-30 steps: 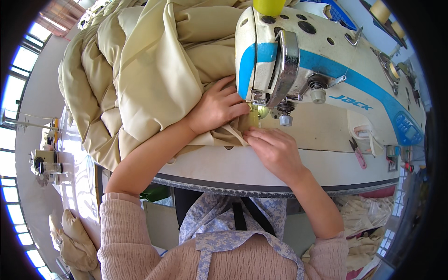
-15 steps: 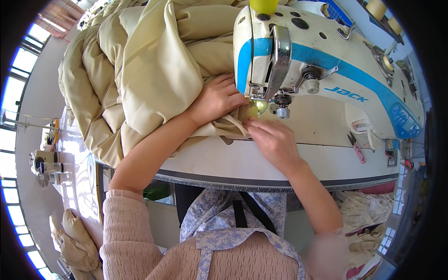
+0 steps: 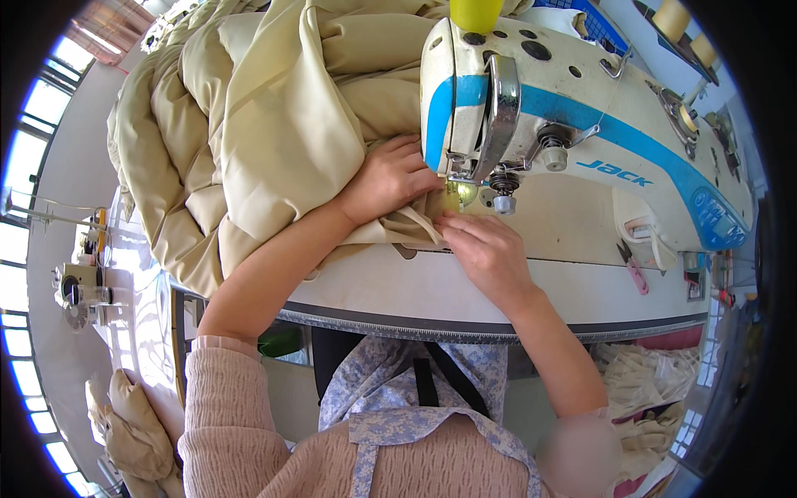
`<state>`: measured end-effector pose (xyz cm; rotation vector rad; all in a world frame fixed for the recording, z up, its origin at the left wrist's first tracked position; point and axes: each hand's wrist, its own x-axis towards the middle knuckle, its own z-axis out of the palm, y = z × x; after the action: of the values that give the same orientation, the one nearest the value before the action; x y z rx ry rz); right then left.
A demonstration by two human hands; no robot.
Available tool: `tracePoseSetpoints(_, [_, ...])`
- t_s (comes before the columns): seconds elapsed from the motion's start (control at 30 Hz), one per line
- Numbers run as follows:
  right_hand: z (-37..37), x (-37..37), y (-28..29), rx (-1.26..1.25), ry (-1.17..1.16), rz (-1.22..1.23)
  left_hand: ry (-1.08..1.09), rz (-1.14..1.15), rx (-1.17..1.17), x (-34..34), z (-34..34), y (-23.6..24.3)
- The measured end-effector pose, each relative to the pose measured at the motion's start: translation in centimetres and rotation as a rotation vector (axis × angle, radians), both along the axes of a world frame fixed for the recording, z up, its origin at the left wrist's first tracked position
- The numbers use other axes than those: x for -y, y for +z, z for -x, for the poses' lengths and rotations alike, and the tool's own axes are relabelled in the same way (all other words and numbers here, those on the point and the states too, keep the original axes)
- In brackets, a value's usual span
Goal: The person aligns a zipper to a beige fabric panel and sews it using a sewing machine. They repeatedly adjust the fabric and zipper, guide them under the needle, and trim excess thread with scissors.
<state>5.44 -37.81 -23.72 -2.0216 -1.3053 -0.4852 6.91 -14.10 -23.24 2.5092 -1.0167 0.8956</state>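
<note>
A large heap of beige padded fabric (image 3: 286,141) with a smooth sheen covers the left of the sewing table. Its near edge runs in under the head of a white and blue sewing machine (image 3: 498,95). My left hand (image 3: 390,178) lies over the fabric with bent fingers, gripping a fold just left of the lit needle area (image 3: 459,196). Close to the front of the needle, my right hand (image 3: 484,249) pinches the fabric's edge between thumb and fingers. The machine head partly hides the left fingertips, and the stitching spot is too small to make out.
Pink-handled thread snips (image 3: 636,274) lie on the tabletop at right, near a white cloth piece (image 3: 635,224). A ruler strip (image 3: 415,329) follows the table's front edge. Cream fabric pieces (image 3: 652,369) are piled below right; a beige bundle (image 3: 137,432) hangs at lower left.
The whole picture has shifted slightly downward. Both hands keep the same hold beside the needle, with barely any visible movement of the fabric.
</note>
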Motion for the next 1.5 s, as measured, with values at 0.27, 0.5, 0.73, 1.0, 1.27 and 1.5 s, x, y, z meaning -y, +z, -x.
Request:
tracePoseSetpoints(0.27, [-0.1, -0.2, -0.5, 0.016, -0.029, -0.002, 0.022, 0.050, -0.007, 0.3, -0.3, -0.4])
tracePoseSetpoints(0.5, [0.5, -0.1, -0.2, 0.020, -0.044, -0.002, -0.002, 0.019, 0.019, 0.1, 1.2, 1.6])
tracePoseSetpoints(0.73, [0.5, -0.7, -0.2, 0.034, -0.096, -0.031, 0.577, 0.449, 0.051, -4.0, 0.4, 3.9])
tracePoseSetpoints(1.0, [15.5, -6.1, 2.6, -0.325, 0.427, 0.008, 0.697, 0.140, -0.643, -11.3, 4.2, 5.7])
tracePoseSetpoints(1.27, [16.4, -1.1, 1.0, -0.078, 0.066, 0.330, 0.845, -0.426, -0.595, -6.6, 6.0, 8.6])
tracePoseSetpoints(1.5, [17.8, -3.3, -0.6, -0.441, 0.513, 0.147, 0.558, -0.188, -0.527, -1.0, 0.7, 1.3])
